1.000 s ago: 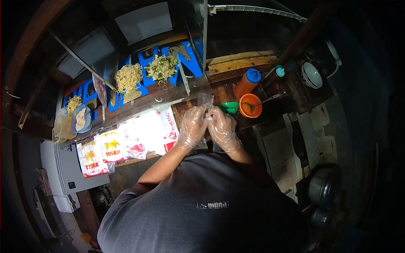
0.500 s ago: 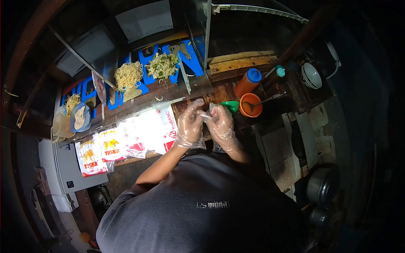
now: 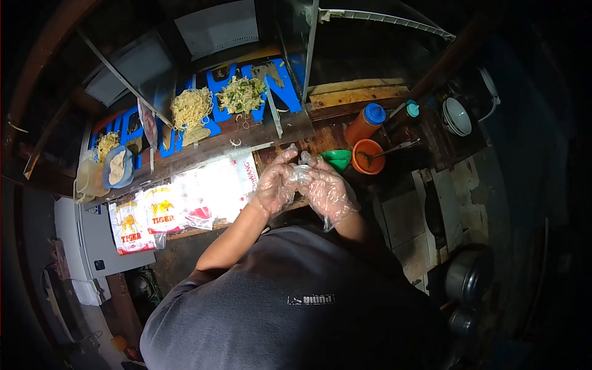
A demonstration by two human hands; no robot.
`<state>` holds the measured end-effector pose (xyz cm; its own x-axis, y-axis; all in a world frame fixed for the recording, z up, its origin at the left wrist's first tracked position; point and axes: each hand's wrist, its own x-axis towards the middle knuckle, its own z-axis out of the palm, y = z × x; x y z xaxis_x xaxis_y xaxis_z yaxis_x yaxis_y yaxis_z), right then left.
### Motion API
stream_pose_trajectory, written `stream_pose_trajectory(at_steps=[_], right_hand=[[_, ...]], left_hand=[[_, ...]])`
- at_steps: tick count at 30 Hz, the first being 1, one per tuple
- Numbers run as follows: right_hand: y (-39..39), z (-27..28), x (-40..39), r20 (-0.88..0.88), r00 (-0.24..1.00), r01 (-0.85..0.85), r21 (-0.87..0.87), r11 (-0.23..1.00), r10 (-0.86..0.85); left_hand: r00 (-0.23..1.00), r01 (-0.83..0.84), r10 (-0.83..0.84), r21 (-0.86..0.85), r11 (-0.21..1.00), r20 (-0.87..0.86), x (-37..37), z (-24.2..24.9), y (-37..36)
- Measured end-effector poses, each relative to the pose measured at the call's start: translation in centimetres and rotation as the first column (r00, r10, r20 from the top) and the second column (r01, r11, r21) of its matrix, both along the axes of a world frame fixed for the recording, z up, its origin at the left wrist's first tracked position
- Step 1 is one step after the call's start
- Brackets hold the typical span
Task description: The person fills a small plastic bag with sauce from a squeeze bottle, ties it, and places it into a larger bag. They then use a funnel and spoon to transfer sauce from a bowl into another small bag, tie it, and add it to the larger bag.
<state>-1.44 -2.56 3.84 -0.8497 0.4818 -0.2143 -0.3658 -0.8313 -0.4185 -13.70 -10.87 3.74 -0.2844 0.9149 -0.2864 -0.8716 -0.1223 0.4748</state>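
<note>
Manipulating clear plastic with 2 gloved hands, at 8 o'clock from the green bowl. Holding it in the curled fingers of the right hand, against the partly parted fingers of the left hand; cannot tell, through the glare, whether clamped there too. Probably separating or shaping the plastic, calling next for a steady right pinch and small left-finger adjustments.

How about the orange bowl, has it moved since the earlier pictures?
No, neither way: the orange bowl keeps its place against the pale wooden boards behind it.
</note>
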Motion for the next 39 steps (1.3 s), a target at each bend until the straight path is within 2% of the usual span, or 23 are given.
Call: stream_pose_trajectory(at_steps=[2, 4, 6, 8, 9, 10, 12, 14, 15, 16, 18, 20, 21, 23, 26, 28, 29, 30, 31, 32, 34, 37, 39], right_hand=[[0.7, 0.3, 0.6, -0.043, 0.998, -0.047, 0.053, 0.997, 0.049], [1.4, 0.4, 0.8, 0.141, 0.988, -0.119, 0.444, 0.888, 0.062], [1.3, 0.0, 0.7, 0.187, 0.982, -0.105, 0.517, 0.850, 0.008], [1.2, -0.6, 0.4, 0.261, 0.959, -0.096, 0.659, 0.746, -0.107], [1.0, -0.8, 0.2, 0.261, 0.959, -0.096, 0.660, 0.745, -0.107], [0.7, -1.1, 0.0, 0.264, 0.945, -0.062, 0.723, 0.688, -0.193], [0.2, -1.0, -0.2, 0.258, 0.925, -0.030, 0.782, 0.623, -0.279], [-0.1, -0.2, -0.1, 0.190, 0.831, -0.054, 0.963, 0.266, -0.523], [0.1, 0.1, -0.2, 0.190, 0.770, -0.103, 0.979, 0.174, -0.609], [0.1, 0.3, -0.4, 0.190, 0.770, -0.103, 0.979, 0.175, -0.610], [0.2, 0.6, -0.7, 0.027, 0.711, -0.095, 0.994, -0.058, -0.703], [0.5, 0.3, -0.8, 0.018, 0.721, -0.119, 0.988, -0.098, -0.693], [0.6, 0.1, -0.8, 0.009, 0.732, -0.141, 0.980, -0.137, -0.682], [0.1, -0.3, -0.9, 0.016, 0.713, -0.166, 0.975, -0.146, -0.701], [-0.1, -1.2, -0.6, -0.039, 0.734, -0.132, 0.971, -0.200, -0.677], [-0.2, -1.5, -0.4, -0.217, 0.731, -0.001, 0.948, -0.319, -0.647], [0.0, -1.8, -0.5, -0.277, 0.707, 0.027, 0.930, -0.366, -0.651], [0.0, -1.6, -0.6, -0.281, 0.712, 0.029, 0.927, -0.373, -0.643], [-0.4, -1.5, -0.7, -0.157, 0.723, 0.068, 0.985, -0.157, -0.673], [-0.8, -1.5, -0.7, -0.027, 0.736, 0.101, 0.992, 0.070, -0.677], [-0.9, -2.8, -1.1, 0.008, 0.737, 0.079, 0.992, 0.098, -0.676], [-1.2, -5.0, -2.1, 0.065, 0.821, 0.278, 0.822, 0.497, -0.566], [-0.9, -5.1, -1.9, 0.097, 0.822, 0.236, 0.839, 0.490, -0.562]], left_hand=[[1.000, 0.015, -0.015, 0.030, 0.999, -0.022, -0.3, -0.2, -0.5], [0.911, 0.132, -0.111, 0.025, 0.991, -0.397, -0.7, -0.1, -1.0], [0.872, 0.079, -0.029, 0.082, 0.993, -0.489, -0.3, -0.6, -0.5], [0.631, 0.059, -0.052, -0.020, 0.998, -0.774, -0.9, -0.8, -0.2], [0.534, 0.014, -0.067, -0.070, 0.997, -0.843, -0.7, -0.2, -0.3], [0.534, 0.012, -0.066, -0.070, 0.997, -0.843, -0.5, -0.1, -0.3], [0.182, -0.150, 0.043, 0.016, 0.989, -0.982, 0.1, 0.0, -0.1], [0.171, -0.178, 0.087, 0.056, 0.982, -0.981, 0.8, -0.2, -0.2], [0.138, -0.236, 0.163, 0.127, 0.963, -0.977, 1.2, -0.1, -0.1], [0.101, -0.291, 0.236, 0.199, 0.936, -0.966, 1.5, -0.1, -0.1], [0.086, -0.294, 0.277, 0.241, 0.925, -0.957, 1.7, -0.5, -0.2], [-0.122, -0.273, 0.180, 0.208, 0.939, -0.976, 1.2, -0.6, -0.5], [-0.123, -0.269, 0.182, 0.209, 0.940, -0.976, 0.8, -1.2, -0.4], [-0.257, -0.248, 0.243, 0.307, 0.919, -0.935, 0.1, -2.4, 0.0], [-0.303, -0.284, 0.141, 0.230, 0.931, -0.942, 0.2, -1.8, 0.5], [-0.292, -0.288, 0.064, 0.152, 0.946, -0.954, 0.2, -1.1, 0.7], [-0.150, -0.278, 0.041, 0.081, 0.957, -0.988, 0.2, -1.4, 0.7], [-0.004, -0.258, 0.016, 0.016, 0.966, -1.000, 0.2, -1.2, 0.9], [0.172, -0.207, 0.129, 0.093, 0.974, -0.977, 0.6, -1.0, 0.7], [0.174, -0.208, 0.129, 0.092, 0.974, -0.976, 1.0, -1.1, 0.7], [0.326, -0.264, 0.333, 0.253, 0.931, -0.885, 1.5, -0.7, 0.8], [0.325, -0.260, 0.300, 0.220, 0.940, -0.897, 1.9, -1.7, 0.7], [0.227, -0.282, 0.292, 0.224, 0.933, -0.929, 2.0, -2.1, 0.5]])
